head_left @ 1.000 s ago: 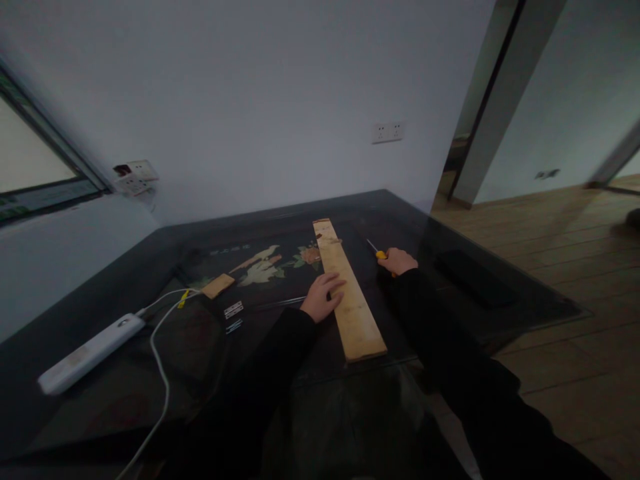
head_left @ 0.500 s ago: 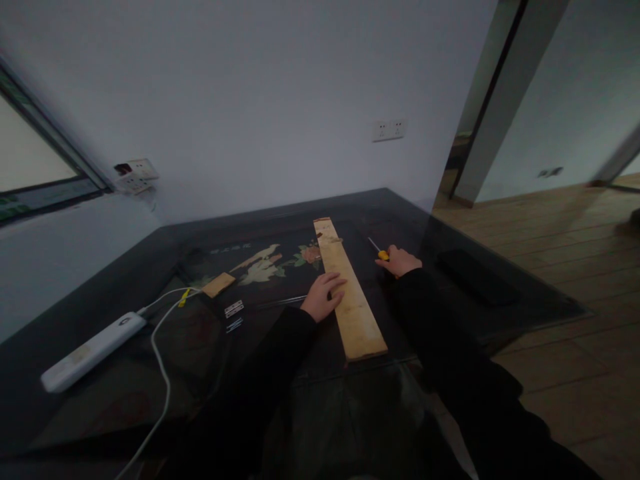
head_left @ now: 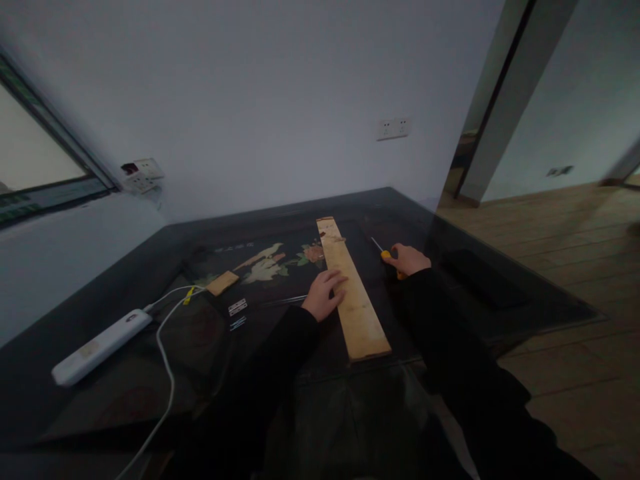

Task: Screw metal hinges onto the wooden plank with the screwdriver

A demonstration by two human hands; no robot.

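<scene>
A long pale wooden board (head_left: 357,307) lies lengthwise on the dark table. My left hand (head_left: 323,295) rests against its left edge, fingers stretched apart over the top face. Right of the board, a screwdriver (head_left: 385,255) with a yellow handle lies low over the table, its thin shaft pointing away to the upper left. Around that handle sits my right hand (head_left: 411,260), thumb and fingers about it, partly covering it. Metal hinges (head_left: 238,307) and several screws (head_left: 238,323) lie left of my left hand.
A small wooden block (head_left: 223,283) lies farther left, beside a white power strip (head_left: 103,347) whose cable (head_left: 170,380) runs toward the front edge. A dark flat object (head_left: 483,277) lies at the right. The table (head_left: 280,217) meets a white wall behind.
My right hand has shifted slightly right along the screwdriver, baring more of the yellow handle. My left hand stays on the board. The whole view has shifted a little.
</scene>
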